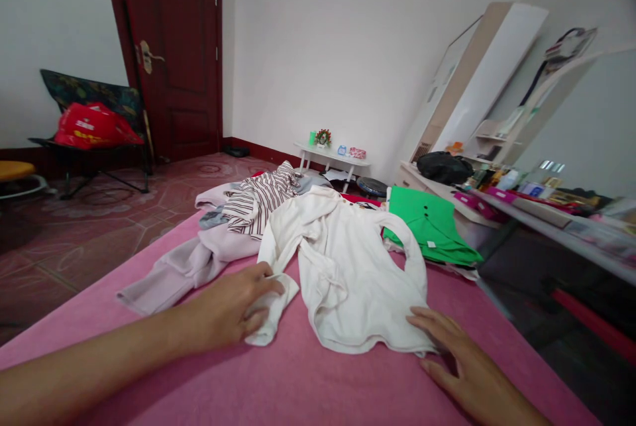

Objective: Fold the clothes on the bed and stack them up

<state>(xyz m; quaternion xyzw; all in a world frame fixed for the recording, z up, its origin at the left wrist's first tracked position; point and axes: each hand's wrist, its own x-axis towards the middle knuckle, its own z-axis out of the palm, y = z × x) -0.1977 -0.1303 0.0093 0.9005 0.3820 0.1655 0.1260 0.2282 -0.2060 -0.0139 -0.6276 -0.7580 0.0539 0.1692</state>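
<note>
A white long-sleeved shirt (355,273) lies spread on the pink bed cover (342,389), its collar and buttons at the far end and its hem towards me. My left hand (243,303) has its fingers closed on the cuff end of the left sleeve, which is bent down beside the body. At the hem's right corner is my right hand (457,356), thumb and fingers apart, with fingertips touching the fabric. The other sleeve curves along the shirt's right side.
Left of the shirt lie a striped garment (261,197) and a pale lilac garment (183,270). A folded green garment (427,224) rests at the right, near a cluttered dressing table (561,214). Beyond are a low white table (330,156) and a chair holding a red bag (94,126).
</note>
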